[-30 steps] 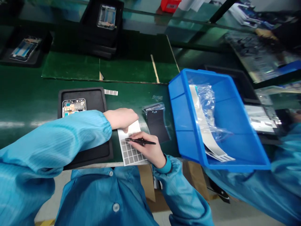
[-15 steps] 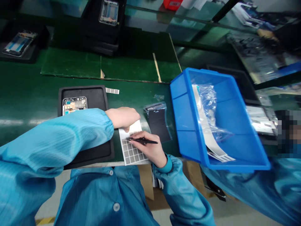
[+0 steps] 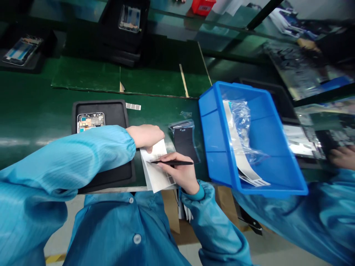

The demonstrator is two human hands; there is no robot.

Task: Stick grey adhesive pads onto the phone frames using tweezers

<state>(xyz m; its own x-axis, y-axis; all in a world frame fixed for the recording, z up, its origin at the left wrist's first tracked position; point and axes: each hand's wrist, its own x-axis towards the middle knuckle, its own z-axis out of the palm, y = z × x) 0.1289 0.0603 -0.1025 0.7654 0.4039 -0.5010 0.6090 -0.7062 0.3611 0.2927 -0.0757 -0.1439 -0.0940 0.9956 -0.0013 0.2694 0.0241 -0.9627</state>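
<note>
My left hand [image 3: 146,136] is closed on the far edge of a sheet of square stickers [image 3: 156,176], its fingertips mostly hidden under the palm. The sheet looks pale and shiny, with a few grey squares visible beside my right fingers. My right hand [image 3: 183,173] pinches black tweezers [image 3: 179,163], whose tips meet the sheet's surface; whether they grip a sticker I cannot tell. Left of the sheet, partly under my left sleeve, lies a black tray [image 3: 115,111] holding an opened phone [image 3: 91,120] with its inner parts exposed.
A short sticker strip [image 3: 133,106] lies behind the tray. Right of my hands are a clear bag with a dark sheet [image 3: 184,142] and a large blue bin [image 3: 219,147] containing plastic and white strips. Stacked black trays [image 3: 119,48] stand behind. A co-worker's hand [image 3: 344,157] is at far right.
The sheet has tilted at its near end, and its grey grid has turned into a mostly pale, shiny face. My right hand has shifted slightly right and up with the tweezers, now lying flatter.
</note>
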